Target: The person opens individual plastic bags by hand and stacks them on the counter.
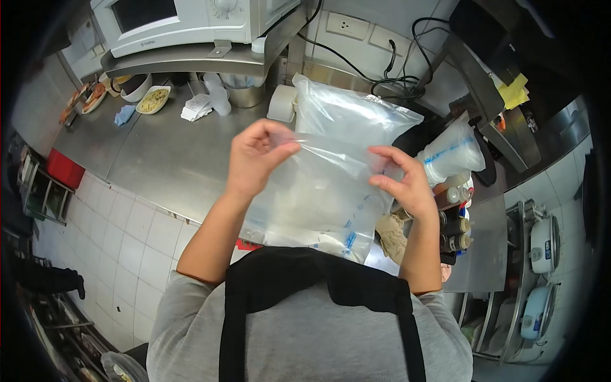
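Note:
A clear plastic bag [312, 204] with blue print near its lower edge lies in front of my chest. Its top edge is pinched between the thumb and fingers of my left hand [258, 156]. My right hand [404, 178] grips the same edge at the other corner, thumb and fingertips close together. Something pale shows through the film, but I cannot make out what. Just behind stands another filled plastic bag [350, 111]. To the right of my right hand is a third bag [452, 153] with blue print.
A white microwave [184, 25] sits on a shelf above the steel counter [159, 153]. At the left are a food dish [154, 100] and a blue cloth [125, 114]. Several bottles [455, 219] and a beige cloth [391, 235] crowd the right. Black cables [394, 83] hang behind.

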A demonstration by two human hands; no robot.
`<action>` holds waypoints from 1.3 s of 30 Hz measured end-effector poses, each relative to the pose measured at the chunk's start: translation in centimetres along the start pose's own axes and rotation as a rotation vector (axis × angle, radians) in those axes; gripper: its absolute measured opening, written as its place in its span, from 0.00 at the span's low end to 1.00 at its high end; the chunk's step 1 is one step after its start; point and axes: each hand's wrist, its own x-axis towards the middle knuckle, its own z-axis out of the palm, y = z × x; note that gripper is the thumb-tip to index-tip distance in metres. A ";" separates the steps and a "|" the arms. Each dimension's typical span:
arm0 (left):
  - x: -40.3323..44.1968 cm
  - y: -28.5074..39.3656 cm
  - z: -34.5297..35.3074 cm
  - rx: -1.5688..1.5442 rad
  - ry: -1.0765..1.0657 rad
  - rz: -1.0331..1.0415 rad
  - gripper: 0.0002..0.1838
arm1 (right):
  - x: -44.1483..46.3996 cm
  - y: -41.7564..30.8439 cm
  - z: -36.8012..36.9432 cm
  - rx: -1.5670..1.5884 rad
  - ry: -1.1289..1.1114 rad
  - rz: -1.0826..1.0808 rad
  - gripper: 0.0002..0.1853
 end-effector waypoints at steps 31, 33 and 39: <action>0.9 -2.0 -0.6 -0.375 -0.523 -0.229 0.10 | -0.6 2.3 -1.2 1.686 0.091 0.031 0.20; 1.2 -1.3 -0.8 -0.630 -0.361 -0.196 0.11 | -1.0 4.4 -1.0 1.573 -0.078 0.074 0.16; 6.2 -1.8 -3.8 -0.257 -0.555 -0.236 0.08 | 2.4 4.1 -2.8 1.027 0.104 0.045 0.06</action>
